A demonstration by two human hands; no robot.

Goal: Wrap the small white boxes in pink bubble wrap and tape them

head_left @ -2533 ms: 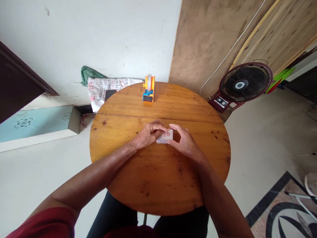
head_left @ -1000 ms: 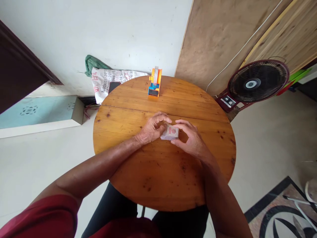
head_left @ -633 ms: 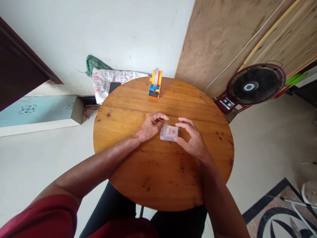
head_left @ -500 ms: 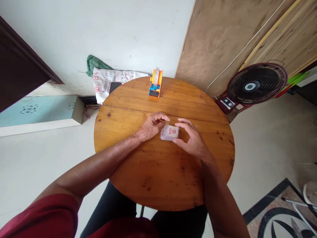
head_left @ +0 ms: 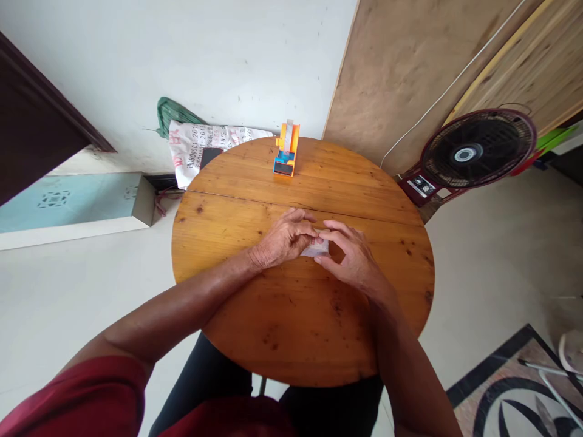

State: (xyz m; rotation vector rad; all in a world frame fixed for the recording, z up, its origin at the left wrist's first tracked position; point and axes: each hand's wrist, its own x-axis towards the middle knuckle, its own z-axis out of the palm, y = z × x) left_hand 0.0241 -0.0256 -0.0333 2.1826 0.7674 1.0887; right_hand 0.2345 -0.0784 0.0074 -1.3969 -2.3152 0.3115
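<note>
A small whitish packet in clear plastic wrap (head_left: 316, 249), with a little red print showing, lies at the middle of the round wooden table (head_left: 282, 303). My left hand (head_left: 285, 238) reaches over its left part, fingers and thumb bent together on the wrap, and hides much of it. On the other side, my right hand (head_left: 350, 252) holds the packet's right end between thumb and index finger, its other fingers curved above. Both hands nearly meet at the packet's top edge.
At the table's far edge stands an orange and blue tape dispenser (head_left: 286, 149). A dark red fan (head_left: 467, 155) is beyond the table on the right. Behind the table's left edge are a printed white sack (head_left: 184, 149) and a green bag (head_left: 175, 115) against the wall.
My left hand has moved right and over the packet, covering its left side and most of the red print. My right fingers have closed in on its right end.
</note>
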